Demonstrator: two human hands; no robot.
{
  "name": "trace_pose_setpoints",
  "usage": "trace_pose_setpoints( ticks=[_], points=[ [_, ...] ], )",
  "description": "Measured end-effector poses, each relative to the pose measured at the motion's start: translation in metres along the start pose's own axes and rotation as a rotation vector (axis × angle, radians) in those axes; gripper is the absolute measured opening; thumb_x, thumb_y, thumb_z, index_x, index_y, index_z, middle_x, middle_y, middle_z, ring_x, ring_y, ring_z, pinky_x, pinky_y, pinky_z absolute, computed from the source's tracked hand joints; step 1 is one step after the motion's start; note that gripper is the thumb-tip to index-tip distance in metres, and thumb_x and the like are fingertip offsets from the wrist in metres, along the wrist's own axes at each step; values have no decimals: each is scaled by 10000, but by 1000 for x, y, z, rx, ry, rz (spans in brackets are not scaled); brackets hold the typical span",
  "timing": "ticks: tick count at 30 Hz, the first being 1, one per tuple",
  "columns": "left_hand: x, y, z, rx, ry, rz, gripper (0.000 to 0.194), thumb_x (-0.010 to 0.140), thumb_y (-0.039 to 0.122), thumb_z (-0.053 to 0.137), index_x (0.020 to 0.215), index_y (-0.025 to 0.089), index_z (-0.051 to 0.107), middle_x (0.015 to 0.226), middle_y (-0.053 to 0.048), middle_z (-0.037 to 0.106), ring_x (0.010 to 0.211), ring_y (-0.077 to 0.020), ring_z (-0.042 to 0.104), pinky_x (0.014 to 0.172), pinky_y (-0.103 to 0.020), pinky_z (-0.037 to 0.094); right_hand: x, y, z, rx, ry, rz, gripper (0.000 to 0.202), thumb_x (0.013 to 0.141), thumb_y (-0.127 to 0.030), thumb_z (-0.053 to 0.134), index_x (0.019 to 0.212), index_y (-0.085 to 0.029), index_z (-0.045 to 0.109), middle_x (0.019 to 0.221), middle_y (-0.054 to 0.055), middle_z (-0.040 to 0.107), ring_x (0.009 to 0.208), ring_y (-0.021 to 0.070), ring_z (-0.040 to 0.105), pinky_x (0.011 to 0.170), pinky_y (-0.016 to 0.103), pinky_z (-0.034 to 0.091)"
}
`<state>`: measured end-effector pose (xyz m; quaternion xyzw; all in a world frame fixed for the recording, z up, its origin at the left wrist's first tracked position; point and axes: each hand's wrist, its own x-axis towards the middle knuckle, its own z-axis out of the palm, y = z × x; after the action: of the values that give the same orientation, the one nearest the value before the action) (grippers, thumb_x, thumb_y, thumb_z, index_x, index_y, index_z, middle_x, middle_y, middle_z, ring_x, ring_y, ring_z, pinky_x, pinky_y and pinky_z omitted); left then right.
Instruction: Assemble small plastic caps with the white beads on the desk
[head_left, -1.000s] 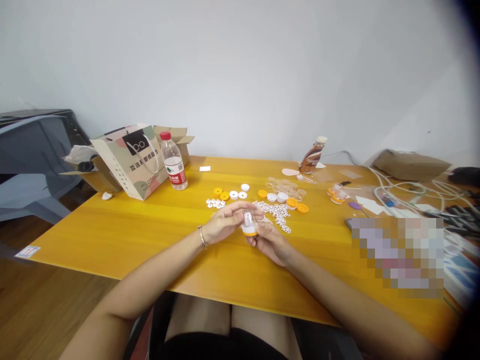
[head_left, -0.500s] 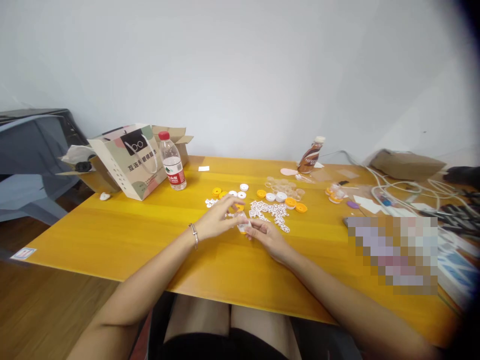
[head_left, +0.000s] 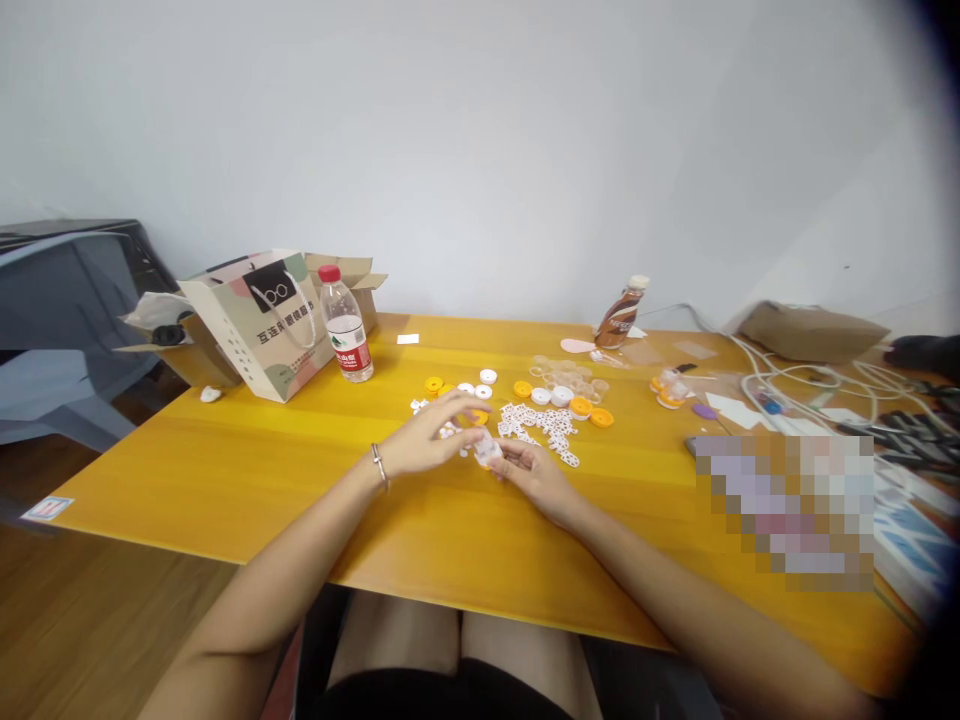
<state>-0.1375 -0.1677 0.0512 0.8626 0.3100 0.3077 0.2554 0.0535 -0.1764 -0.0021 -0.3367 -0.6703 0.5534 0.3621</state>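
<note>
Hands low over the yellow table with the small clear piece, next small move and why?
Probably pick one of the small white pieces: the left hand hovers with spread fingers right by them, while the right hand pinches the small clear piece just above the table.

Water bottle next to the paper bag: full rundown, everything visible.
The water bottle is clear plastic with a red screw cap and a red-and-white label around its lower body. The cap is on. It stands upright on the yellow table, at the far left, close beside the printed paper bag, with a cardboard box behind. No hand touches it. Its fill level cannot be told.
</note>
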Motion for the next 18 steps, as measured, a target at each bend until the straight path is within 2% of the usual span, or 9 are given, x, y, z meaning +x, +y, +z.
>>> trace_pose_setpoints(
  ticks=[4,8,11,13,15,18],
  points=[
    [-1,-1,3,38,-94,48,209,835,240,408,961,223,574,1046,-56,560,978,-163,510,862,-344,390,0,-1,1,-18,-18,-5,326,732,-368,550,997,-182,591,831,32,609,660,123,498,605,242,395],
    [-1,-4,4,61,13,-60,238,825,293,434,1021,201,533,973,-66,588,890,-159,542,808,-332,421,0,0,0,-22,4,0,336,734,-366,548,1013,-184,583,823,29,607,655,122,497,597,239,394],
    [0,-6,4,34,-52,-18,234,838,293,410,1012,204,538,979,-61,584,891,-150,539,819,-319,415,1,1,-1,-21,1,-2,334,732,-369,549,1008,-184,584,814,26,607,656,124,500,598,240,395],
    [0,-7,4,25,-18,-14,251,827,301,433,1044,211,520,1012,-65,568,921,-154,526,834,-318,406,1,1,-1,-18,-3,-6,330,731,-368,550,1004,-185,586,823,25,607,660,125,504,602,242,395],
    [-1,-8,4,23,22,-57,267,812,324,457,1045,206,517,970,-63,579,865,-150,539,789,-308,425,1,1,-1,-14,-5,-9,323,728,-361,555,995,-182,590,817,23,607,662,126,509,602,242,396],
    [-1,-8,6,3,-61,-13,237,829,311,426,1007,210,545,960,-57,580,850,-140,543,801,-303,418,1,1,-2,-22,-8,-10,305,731,-358,550,972,-177,596,800,23,611,655,128,516,602,245,401]
  ],
)
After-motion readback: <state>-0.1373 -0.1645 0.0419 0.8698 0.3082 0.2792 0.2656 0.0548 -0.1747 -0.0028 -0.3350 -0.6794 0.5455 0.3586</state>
